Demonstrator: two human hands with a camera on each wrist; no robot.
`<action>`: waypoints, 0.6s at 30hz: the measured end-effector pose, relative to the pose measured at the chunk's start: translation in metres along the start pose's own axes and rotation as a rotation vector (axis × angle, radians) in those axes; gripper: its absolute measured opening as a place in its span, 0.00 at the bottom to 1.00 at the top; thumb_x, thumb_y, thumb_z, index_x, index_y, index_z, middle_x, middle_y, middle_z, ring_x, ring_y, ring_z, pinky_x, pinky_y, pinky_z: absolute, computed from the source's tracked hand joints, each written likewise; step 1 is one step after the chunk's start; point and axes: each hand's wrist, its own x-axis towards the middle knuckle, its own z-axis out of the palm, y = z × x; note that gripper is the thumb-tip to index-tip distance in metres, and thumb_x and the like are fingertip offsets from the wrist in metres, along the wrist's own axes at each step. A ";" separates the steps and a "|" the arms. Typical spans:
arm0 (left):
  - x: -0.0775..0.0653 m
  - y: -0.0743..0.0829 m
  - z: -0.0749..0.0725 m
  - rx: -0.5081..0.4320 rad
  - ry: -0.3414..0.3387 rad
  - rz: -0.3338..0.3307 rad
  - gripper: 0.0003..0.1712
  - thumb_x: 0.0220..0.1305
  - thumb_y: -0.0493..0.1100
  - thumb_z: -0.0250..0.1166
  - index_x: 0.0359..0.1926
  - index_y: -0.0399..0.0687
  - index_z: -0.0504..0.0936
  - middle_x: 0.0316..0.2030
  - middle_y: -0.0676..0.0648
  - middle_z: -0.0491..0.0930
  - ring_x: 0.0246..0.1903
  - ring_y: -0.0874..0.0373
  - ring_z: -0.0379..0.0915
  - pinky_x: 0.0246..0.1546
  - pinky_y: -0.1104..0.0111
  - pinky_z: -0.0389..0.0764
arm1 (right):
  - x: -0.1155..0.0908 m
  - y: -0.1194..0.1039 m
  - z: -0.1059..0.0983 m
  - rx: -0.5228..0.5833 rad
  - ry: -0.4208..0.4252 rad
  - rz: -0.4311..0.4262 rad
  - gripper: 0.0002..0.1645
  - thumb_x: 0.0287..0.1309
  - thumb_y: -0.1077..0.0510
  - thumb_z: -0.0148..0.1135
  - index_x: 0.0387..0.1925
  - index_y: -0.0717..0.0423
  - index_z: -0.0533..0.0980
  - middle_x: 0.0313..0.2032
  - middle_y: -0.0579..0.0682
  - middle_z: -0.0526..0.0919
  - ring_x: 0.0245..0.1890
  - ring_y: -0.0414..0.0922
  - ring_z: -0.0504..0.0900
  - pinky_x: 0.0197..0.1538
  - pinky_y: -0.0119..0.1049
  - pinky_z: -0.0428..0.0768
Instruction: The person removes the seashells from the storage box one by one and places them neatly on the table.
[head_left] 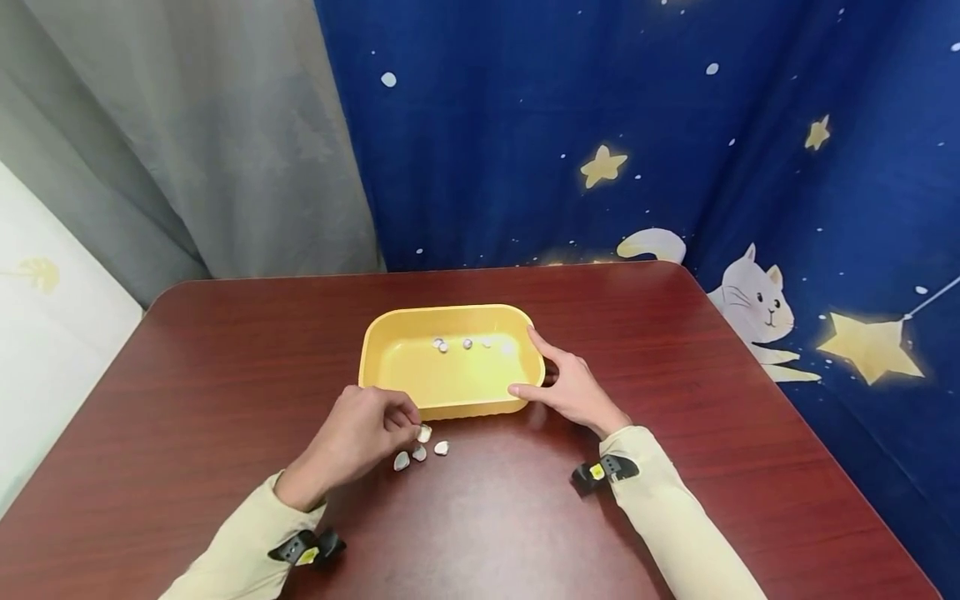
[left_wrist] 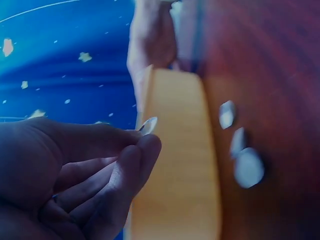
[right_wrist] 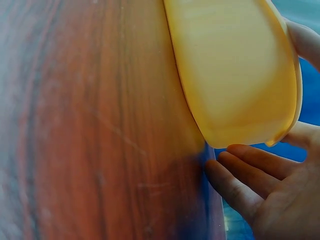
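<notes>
My left hand (head_left: pixel 363 433) pinches a small white shell-like piece (left_wrist: pixel 149 126) between thumb and fingertips, just outside the near left side of a yellow plastic tub (head_left: pixel 453 411). Three similar white pieces lie loose on the table by that hand, one of them a rounded piece (left_wrist: pixel 249 168). My right hand (head_left: pixel 572 390) holds the tub's right end, with its thumb at the near rim and a finger at the far rim. Beside the tub's underside, the other right-hand fingers (right_wrist: pixel 252 167) are stretched out. Inside the tub lie several small whitish pieces (head_left: pixel 468 343), towards its far side.
The tub stands on a dark red-brown wooden table (head_left: pixel 247 358) with rounded far corners. Behind it hang a grey curtain (head_left: pixel 247 150) and a blue star-patterned curtain (head_left: pixel 510 150). A black camera strap (head_left: pixel 303 548) goes round the left wrist, another strap (head_left: pixel 618 468) round the right.
</notes>
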 end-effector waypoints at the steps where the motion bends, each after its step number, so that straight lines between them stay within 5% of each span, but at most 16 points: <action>1: -0.001 0.000 0.004 -0.005 -0.001 -0.004 0.07 0.52 0.36 0.71 0.24 0.55 0.85 0.20 0.60 0.84 0.21 0.74 0.77 0.27 0.77 0.76 | 0.000 0.000 0.000 0.002 0.000 0.002 0.61 0.49 0.43 0.77 0.78 0.39 0.52 0.76 0.50 0.63 0.67 0.51 0.76 0.62 0.48 0.79; 8: -0.002 -0.001 0.026 -0.022 0.022 -0.001 0.07 0.50 0.34 0.69 0.23 0.51 0.85 0.17 0.59 0.82 0.16 0.75 0.70 0.22 0.79 0.73 | -0.001 -0.002 -0.001 -0.004 0.001 -0.013 0.61 0.51 0.44 0.77 0.79 0.42 0.51 0.76 0.52 0.62 0.67 0.53 0.76 0.62 0.48 0.80; 18: 0.005 0.002 0.042 0.011 0.049 0.105 0.08 0.49 0.32 0.68 0.22 0.51 0.84 0.14 0.60 0.79 0.17 0.77 0.68 0.26 0.79 0.72 | -0.001 -0.001 -0.001 -0.002 0.006 -0.007 0.60 0.51 0.45 0.77 0.78 0.39 0.52 0.76 0.50 0.62 0.67 0.52 0.77 0.62 0.48 0.79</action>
